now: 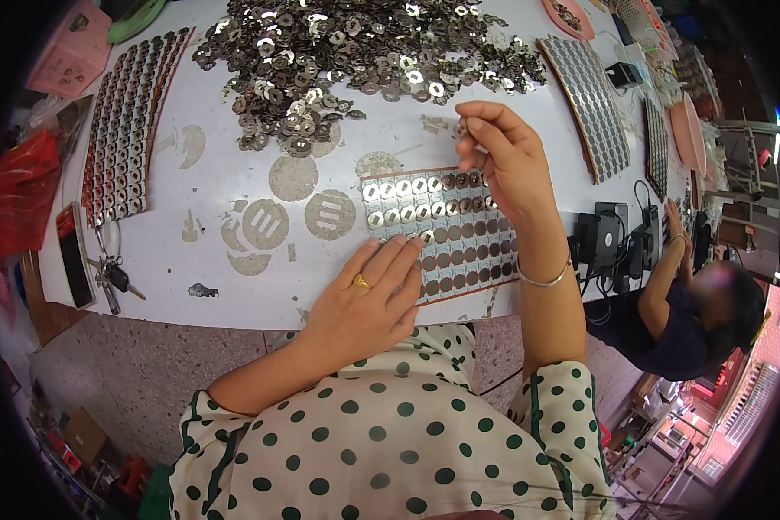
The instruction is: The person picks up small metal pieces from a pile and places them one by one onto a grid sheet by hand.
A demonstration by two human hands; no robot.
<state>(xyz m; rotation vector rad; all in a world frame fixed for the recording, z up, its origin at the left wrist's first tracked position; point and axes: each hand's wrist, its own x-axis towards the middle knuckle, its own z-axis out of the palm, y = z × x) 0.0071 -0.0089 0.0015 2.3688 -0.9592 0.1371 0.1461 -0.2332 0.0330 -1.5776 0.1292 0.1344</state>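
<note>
A flat panel (446,221) with rows of round seats lies in front of me near the table's front edge. Shiny metal pieces with cut-out centres fill seats in its far rows; the nearer rows show bare dark discs. My left hand (364,286), with a gold ring, rests on the panel's left part, fingers stretched out and fingertips at a small metal piece (427,236). Above the far right part of the panel, my right hand (507,160) is raised, thumb and fingers pinched on a small metal piece (461,130), partly hidden by the fingers.
A large heap of loose metal pieces (321,65) covers the table's far middle. Filled panels stand left (130,130) and right (585,104). Keys (113,276) lie by the front left edge. Black power adapters (598,238) and cables sit right, near another person (689,308).
</note>
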